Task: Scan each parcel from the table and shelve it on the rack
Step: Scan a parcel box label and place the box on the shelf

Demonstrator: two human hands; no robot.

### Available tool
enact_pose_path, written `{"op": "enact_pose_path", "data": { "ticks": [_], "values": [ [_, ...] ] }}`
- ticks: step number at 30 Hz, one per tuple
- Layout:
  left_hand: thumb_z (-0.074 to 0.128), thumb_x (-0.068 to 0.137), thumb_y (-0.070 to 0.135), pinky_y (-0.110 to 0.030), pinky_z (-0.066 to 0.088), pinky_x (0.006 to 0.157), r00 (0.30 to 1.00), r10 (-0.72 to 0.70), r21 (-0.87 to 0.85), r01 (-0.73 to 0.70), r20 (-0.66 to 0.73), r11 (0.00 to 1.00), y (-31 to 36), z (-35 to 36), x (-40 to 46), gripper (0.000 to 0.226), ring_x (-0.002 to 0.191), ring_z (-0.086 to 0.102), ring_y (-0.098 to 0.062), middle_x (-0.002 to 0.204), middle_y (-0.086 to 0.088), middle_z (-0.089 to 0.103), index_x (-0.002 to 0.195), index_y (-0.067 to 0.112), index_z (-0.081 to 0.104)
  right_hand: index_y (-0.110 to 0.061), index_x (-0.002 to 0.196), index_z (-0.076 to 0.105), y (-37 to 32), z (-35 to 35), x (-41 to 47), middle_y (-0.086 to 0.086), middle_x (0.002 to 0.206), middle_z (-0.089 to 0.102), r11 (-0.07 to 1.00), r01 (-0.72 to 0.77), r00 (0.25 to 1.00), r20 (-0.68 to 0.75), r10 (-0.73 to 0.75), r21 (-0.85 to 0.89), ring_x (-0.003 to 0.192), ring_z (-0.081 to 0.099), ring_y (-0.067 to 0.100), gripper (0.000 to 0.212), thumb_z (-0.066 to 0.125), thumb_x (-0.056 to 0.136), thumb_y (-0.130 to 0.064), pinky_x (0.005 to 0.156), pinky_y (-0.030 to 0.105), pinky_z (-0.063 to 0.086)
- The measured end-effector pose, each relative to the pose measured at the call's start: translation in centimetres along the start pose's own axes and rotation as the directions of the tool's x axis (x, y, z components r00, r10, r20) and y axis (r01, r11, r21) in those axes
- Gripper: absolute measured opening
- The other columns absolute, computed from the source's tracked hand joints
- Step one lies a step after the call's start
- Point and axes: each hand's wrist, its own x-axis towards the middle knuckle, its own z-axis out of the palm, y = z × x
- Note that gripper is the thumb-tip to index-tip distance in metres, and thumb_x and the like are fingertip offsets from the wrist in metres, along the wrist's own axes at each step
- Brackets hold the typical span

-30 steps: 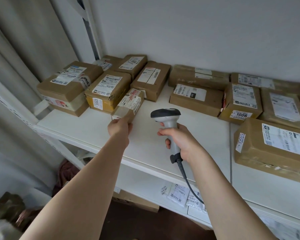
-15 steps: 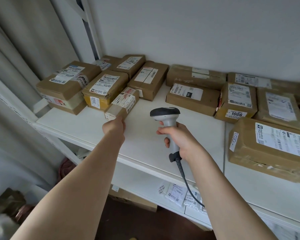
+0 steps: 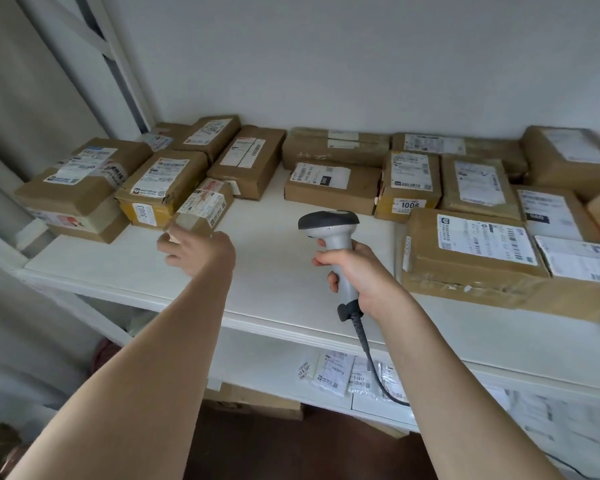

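Observation:
A small narrow cardboard parcel (image 3: 205, 206) with a red-and-white label lies on the white rack shelf (image 3: 278, 271), pressed against the box marked 3003 (image 3: 160, 188). My left hand (image 3: 196, 249) hovers just in front of that parcel, fingers spread and slightly blurred, holding nothing. My right hand (image 3: 359, 275) grips the handle of a grey barcode scanner (image 3: 329, 233), its dark head pointing toward the back of the shelf. The scanner's cable (image 3: 371, 362) hangs below the shelf edge.
Several taped brown parcels line the back and left of the shelf, one labelled 1006 (image 3: 409, 185). A large flat box (image 3: 471, 258) lies at the right front. A lower shelf (image 3: 281, 372) holds plastic mailers (image 3: 336, 374). A white rack upright (image 3: 118, 60) rises at left.
My left hand has let go of the small parcel and drawn back slightly with fingers open; the parcel now rests beside box 3003. The scanner hand stays in place.

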Motion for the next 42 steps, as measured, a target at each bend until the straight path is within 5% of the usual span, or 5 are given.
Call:
{"op": "enact_pose_path", "data": {
  "ticks": [3, 8, 17, 28, 42],
  "values": [
    [0.049, 0.095, 0.019, -0.043, 0.028, 0.108, 0.995, -0.038, 0.075, 0.031, 0.092, 0.997, -0.5, -0.1, 1.4, 0.067, 0.129, 0.028, -0.035, 0.159, -0.004, 0.006, 0.153, 0.026, 0.017, -0.01, 0.117, 0.064, 0.3, -0.3, -0.8, 0.012, 0.098, 0.066, 1.0, 0.014, 0.999, -0.043, -0.013, 0.016, 0.049, 0.045, 0.013, 0.032, 0.066, 0.086, -0.004, 0.049, 0.025, 0.038],
    [0.06, 0.094, 0.036, -0.044, 0.033, 0.106, 0.99, -0.009, 0.132, -0.009, 0.141, 0.991, -2.6, -0.8, 3.3, 0.039, 0.129, 0.029, -0.035, 0.157, -0.007, 0.008, 0.127, 0.016, 0.056, -0.01, 0.117, 0.063, 0.9, 0.7, -0.8, 0.014, 0.102, 0.066, 1.0, 0.009, 0.997, -0.08, -0.008, 0.008, 0.049, 0.045, 0.013, 0.032, 0.066, 0.086, -0.004, 0.049, 0.024, 0.039],
    [0.073, 0.072, 0.062, -0.046, 0.035, 0.107, 0.98, -0.028, -0.004, 0.029, 0.195, 1.0, -3.6, 0.1, 6.4, 0.094, 0.127, 0.035, -0.032, 0.142, -0.01, 0.033, 0.142, 0.016, 0.032, -0.009, 0.117, 0.064, 1.6, 4.7, -0.1, 0.008, 0.09, 0.068, 0.999, -0.029, 0.999, -0.026, 0.028, -0.033, 0.05, 0.042, 0.013, 0.03, 0.067, 0.088, -0.007, 0.051, 0.025, 0.036],
    [0.08, 0.062, 0.016, -0.032, 0.027, 0.09, 0.903, 0.375, -0.173, -0.344, 0.208, 0.923, -6.5, 0.7, 3.1, 0.066, 0.106, 0.038, -0.033, 0.119, -0.017, 0.045, 0.114, 0.001, 0.042, -0.012, 0.118, 0.065, 1.5, 6.5, 2.1, 0.006, 0.088, 0.068, 0.999, -0.033, 0.995, -0.09, 0.033, 0.002, 0.044, 0.042, 0.011, 0.031, 0.067, 0.087, -0.006, 0.045, 0.021, 0.038],
    [0.068, 0.064, -0.006, -0.039, 0.034, 0.099, 0.74, 0.642, 0.071, -0.664, 0.2, 0.744, -3.5, 5.0, 2.6, 0.05, 0.112, 0.034, -0.034, 0.125, -0.016, 0.041, 0.109, 0.007, 0.048, -0.015, 0.116, 0.066, -0.9, 4.5, 4.8, 0.006, 0.102, 0.067, 0.997, -0.04, 0.991, -0.124, 0.048, 0.07, 0.049, 0.043, 0.011, 0.033, 0.069, 0.084, -0.005, 0.05, 0.022, 0.04]
  ]
}}
